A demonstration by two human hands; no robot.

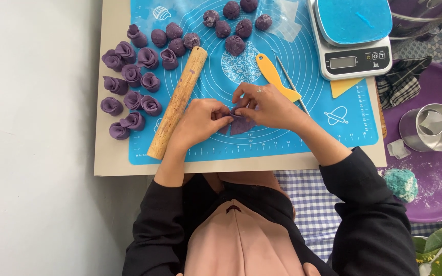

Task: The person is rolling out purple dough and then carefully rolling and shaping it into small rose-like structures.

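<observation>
Purple dough piece (241,124) (flat, folded) pinched between both hands' fingers (227,118).

I see one piece of purple dough (241,122) pinched between my two hands, low on the blue silicone mat (303,76), near its front edge. It is a thin, flattened sheet, matte and deep violet, partly folded; its upper end is gathered under my fingertips, while a flat flap hangs out below them and lies on the mat. The flap has a roughly straight edge and a blunt corner pointing toward me. How many folds it carries under my fingers, I cannot tell.
</observation>
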